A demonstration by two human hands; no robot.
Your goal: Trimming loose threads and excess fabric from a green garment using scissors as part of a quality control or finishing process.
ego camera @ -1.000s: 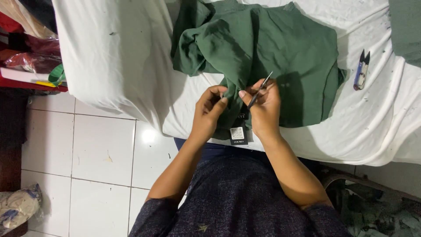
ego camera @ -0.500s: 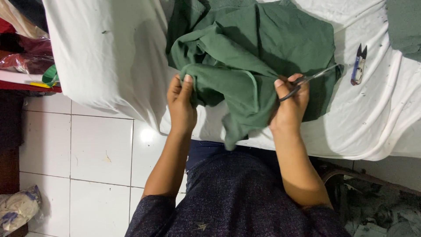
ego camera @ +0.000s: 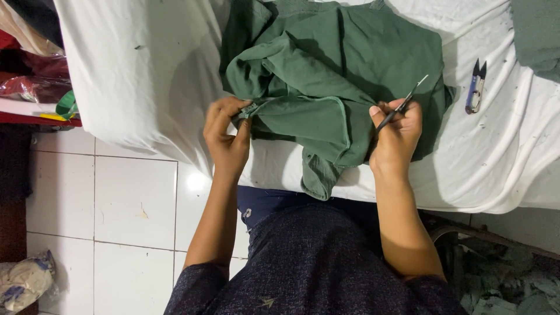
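Note:
A dark green garment point(ego camera: 344, 70) lies bunched on a table draped in white cloth point(ego camera: 134, 76). My left hand point(ego camera: 226, 137) pinches its hemmed edge at the left end. My right hand point(ego camera: 396, 137) grips the same edge farther right and also holds small thread snips point(ego camera: 403, 105), their thin blades pointing up and to the right over the fabric. The hem stretches between my two hands, and a fold of the garment hangs down over the table's front edge.
A second pair of blue-handled thread snips point(ego camera: 475, 87) lies on the cloth at the right. Another green fabric piece point(ego camera: 536, 35) sits at the top right corner. White floor tiles point(ego camera: 116, 198) lie below left, with bagged goods on a shelf point(ego camera: 35, 76).
My hands have moved apart, from close together at a garment label to spread wide along the hem. The garment was turned and pulled toward me.

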